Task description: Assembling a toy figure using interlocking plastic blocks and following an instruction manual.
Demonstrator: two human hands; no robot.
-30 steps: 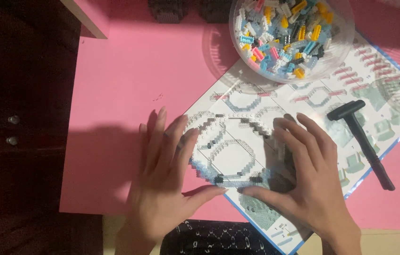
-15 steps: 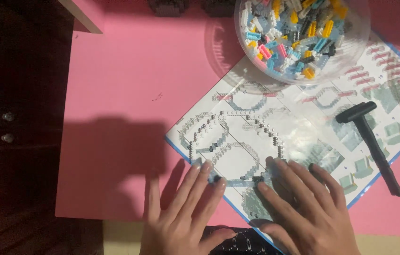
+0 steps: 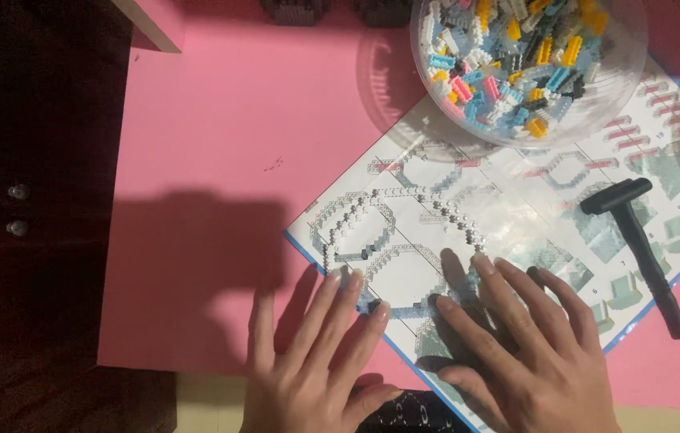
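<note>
A flat ring-shaped build of tiny white and grey bricks lies on a printed instruction sheet. My left hand rests palm down at the sheet's near left corner, fingers spread, its fingertips touching the build's lower left edge. My right hand lies flat on the sheet beside it, fingers apart, with fingertips at the build's lower right end. Neither hand holds anything.
A clear round bowl of several small coloured bricks stands at the back right, partly over the sheet. A black hammer-shaped tool lies on the sheet's right side. The pink mat ends at dark furniture on the left.
Both hands have slid back toward me off the brick build, which they covered a second ago. The build now lies mostly uncovered.
</note>
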